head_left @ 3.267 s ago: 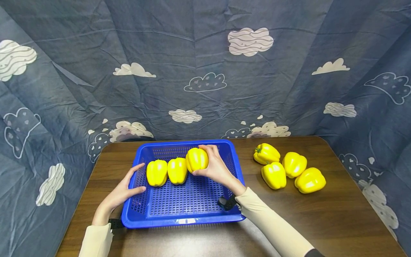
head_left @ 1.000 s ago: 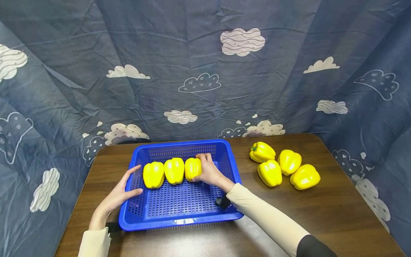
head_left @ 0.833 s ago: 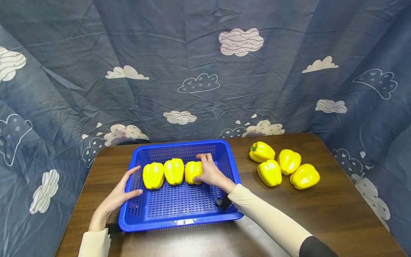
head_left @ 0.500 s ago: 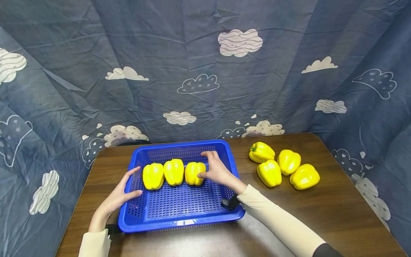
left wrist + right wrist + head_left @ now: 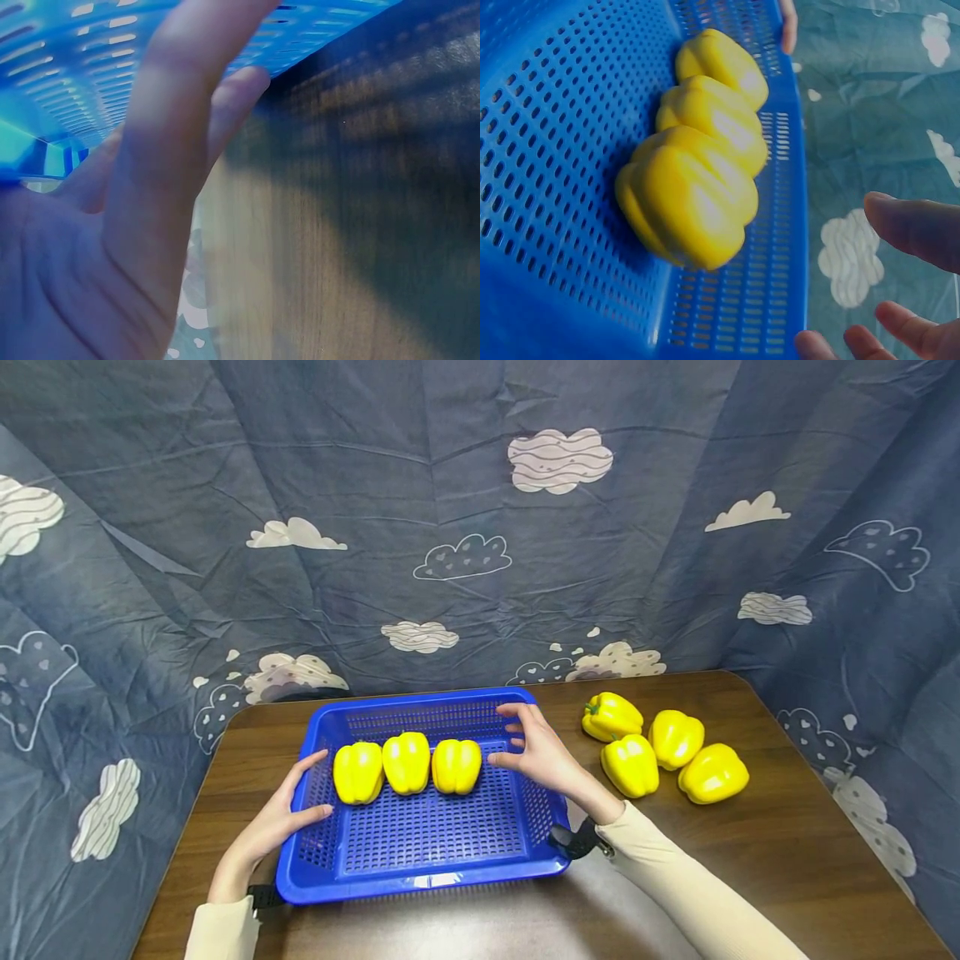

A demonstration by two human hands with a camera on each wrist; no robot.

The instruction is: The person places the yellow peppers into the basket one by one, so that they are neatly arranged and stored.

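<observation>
Staged recording booth, not a lived-in room: dark brown wood-grain table (image 5: 787, 860) enclosed on three sides by a creased blue-grey fabric backdrop printed with white clouds (image 5: 480, 510).

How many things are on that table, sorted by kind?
Yellow peppers in the blue basket: 3
Yellow peppers loose on the table: 4
Blue basket: 1
Total: 8

Dark wooden table (image 5: 787, 860) with a blue basket (image 5: 420, 877) and four yellow peppers (image 5: 667, 752) directly on it.
</observation>
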